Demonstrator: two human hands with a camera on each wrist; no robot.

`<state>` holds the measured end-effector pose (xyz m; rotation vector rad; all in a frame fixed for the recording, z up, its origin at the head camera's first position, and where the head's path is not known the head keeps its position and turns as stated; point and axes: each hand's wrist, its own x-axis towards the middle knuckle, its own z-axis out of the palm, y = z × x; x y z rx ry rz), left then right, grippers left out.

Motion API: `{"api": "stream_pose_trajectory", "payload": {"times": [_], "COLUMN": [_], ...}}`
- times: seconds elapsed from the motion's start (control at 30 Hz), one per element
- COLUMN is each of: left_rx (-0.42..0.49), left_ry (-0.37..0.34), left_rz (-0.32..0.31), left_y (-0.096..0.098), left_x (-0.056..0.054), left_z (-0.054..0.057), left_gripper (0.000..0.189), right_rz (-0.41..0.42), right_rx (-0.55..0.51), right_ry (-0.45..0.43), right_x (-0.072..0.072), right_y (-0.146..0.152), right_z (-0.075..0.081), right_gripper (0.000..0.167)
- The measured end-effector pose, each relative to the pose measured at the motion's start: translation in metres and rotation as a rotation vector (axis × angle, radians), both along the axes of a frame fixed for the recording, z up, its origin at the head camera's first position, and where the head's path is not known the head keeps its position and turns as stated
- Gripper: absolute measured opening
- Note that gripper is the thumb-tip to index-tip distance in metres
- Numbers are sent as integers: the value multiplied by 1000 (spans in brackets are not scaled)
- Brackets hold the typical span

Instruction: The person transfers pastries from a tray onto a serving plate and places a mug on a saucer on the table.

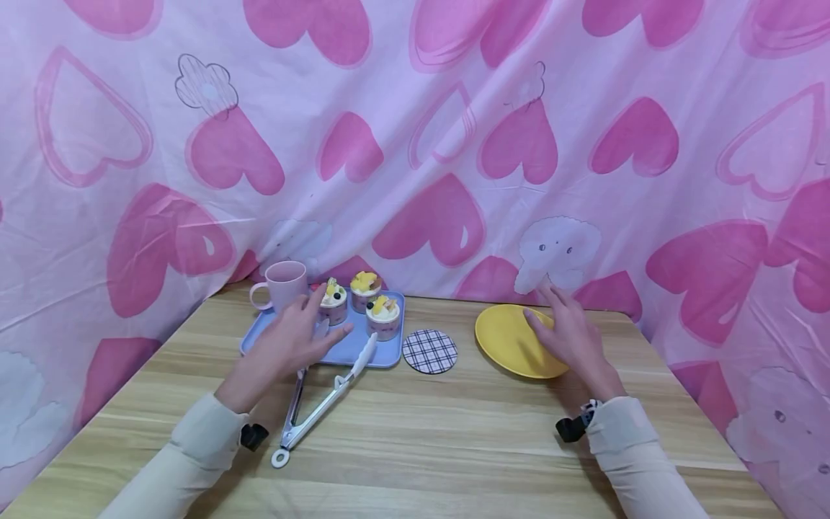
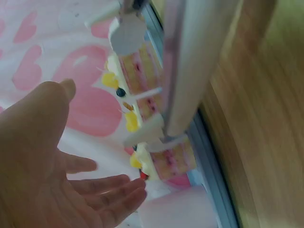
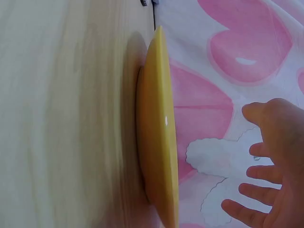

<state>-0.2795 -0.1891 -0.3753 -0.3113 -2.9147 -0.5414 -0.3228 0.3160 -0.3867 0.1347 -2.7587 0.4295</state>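
Splayed metal tongs point(image 1: 318, 412) lay with pale tips point(image 1: 367, 352) over a smooth blue tray point(image 1: 393, 352) of cream-topped dessert cups point(image 1: 384, 328) on the wood-grained worktop point(image 1: 441, 447), near a left hand point(image 1: 292, 339) with fingers spread, as a loose right hand point(image 1: 572, 337) hovered above a glossy round yellow plate point(image 1: 509, 339); both hands were apart and empty, seemingly poised before any grip, and a lift would call for fingers curled round the tongs' arms

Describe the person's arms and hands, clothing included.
The left sleeve and right sleeve are long and cream, ending near the wrists. A small black device sits at each wrist, with a dark-and-light band showing at the right one. The left hand and right hand wear no gloves.
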Motion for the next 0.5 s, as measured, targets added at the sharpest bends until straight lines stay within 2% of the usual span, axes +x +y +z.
{"api": "stream_pose_trajectory", "payload": {"times": [0.2, 0.5], "left_rx": [-41, -82], "left_ry": [-59, -141], "left_rz": [17, 24], "left_y": [8, 15], "left_x": [12, 28], "left_z": [1, -3], "left_gripper": [110, 114], "right_rz": [-8, -28], "right_rx": [-7, -21], "right_ry": [-20, -130], "right_x": [4, 9], "right_y": [8, 18], "right_z": [-4, -11], "right_gripper": [74, 68]}}
